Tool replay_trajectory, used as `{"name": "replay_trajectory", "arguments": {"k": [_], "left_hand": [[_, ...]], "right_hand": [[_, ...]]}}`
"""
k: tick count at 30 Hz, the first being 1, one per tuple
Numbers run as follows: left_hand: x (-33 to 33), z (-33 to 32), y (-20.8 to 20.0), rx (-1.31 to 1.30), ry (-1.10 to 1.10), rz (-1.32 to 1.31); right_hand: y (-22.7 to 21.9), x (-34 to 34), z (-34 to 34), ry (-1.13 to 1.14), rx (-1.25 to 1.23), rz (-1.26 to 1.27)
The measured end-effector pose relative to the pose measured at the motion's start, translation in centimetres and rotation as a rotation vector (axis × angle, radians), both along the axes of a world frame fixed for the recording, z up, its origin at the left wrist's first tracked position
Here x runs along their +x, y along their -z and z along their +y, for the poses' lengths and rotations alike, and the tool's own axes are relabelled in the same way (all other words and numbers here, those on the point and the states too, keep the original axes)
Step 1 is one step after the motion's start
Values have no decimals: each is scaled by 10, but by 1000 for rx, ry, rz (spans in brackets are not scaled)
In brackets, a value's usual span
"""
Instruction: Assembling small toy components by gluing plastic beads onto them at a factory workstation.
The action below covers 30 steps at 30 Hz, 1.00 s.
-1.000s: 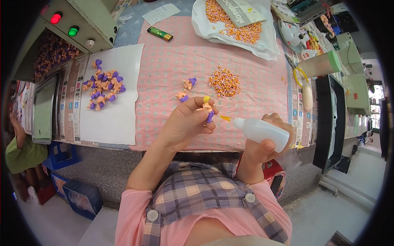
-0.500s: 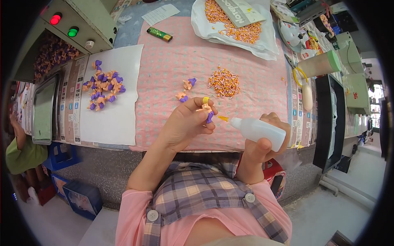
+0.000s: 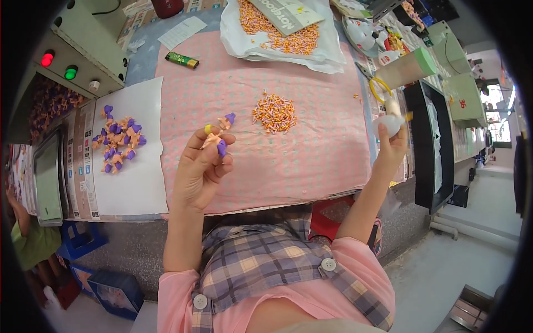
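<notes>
My left hand (image 3: 195,176) pinches a small plastic figure (image 3: 214,143), peach with a purple part, above the front left of the pink cloth. A yellow band circles one fingertip of that hand. Just beyond it, a similar loose figure (image 3: 227,121) lies on the cloth. Out at the cloth's right edge, my right hand (image 3: 393,146) is closed around a white squeeze bottle (image 3: 387,125), its yellow tip pointing right. Between the hands, farther back, sits a heap of tiny orange-and-pink pieces (image 3: 275,113). More peach-and-purple figures (image 3: 119,139) lie on a white sheet (image 3: 130,191) to the left.
A white lined tray (image 3: 333,58) of tiny pieces with a notepad (image 3: 286,16) stands at the back. A green lighter (image 3: 182,60) lies beside a paper slip. Yellow-handled pliers (image 3: 380,89), a capped jar (image 3: 408,67) and a black tray (image 3: 419,155) are at right; a machine (image 3: 83,55) stands left.
My right hand has carried the squeeze bottle away to the right and farther back, turning its tip outward. My left hand still holds the figure. The whole view has shifted slightly.
</notes>
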<state>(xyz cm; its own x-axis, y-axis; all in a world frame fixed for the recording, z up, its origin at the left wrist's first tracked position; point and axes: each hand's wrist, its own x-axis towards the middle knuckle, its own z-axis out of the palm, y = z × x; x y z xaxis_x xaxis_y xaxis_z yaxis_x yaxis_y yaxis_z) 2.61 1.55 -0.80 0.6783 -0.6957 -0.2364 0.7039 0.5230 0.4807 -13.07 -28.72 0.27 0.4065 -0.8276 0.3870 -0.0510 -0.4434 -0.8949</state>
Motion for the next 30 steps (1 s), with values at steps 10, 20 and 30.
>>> {"name": "replay_trajectory", "arguments": {"k": [10, 20, 30], "left_hand": [[5, -5, -2, -20, -12, -16], [3, 1, -4, -26, -10, -31], [6, 2, 1, 5, 8, -46]], "right_hand": [[-2, 2, 8, 466, -480, 272], [1, 81, 94, -645, -633, 413], [-7, 75, 93, -646, -616, 452]]}}
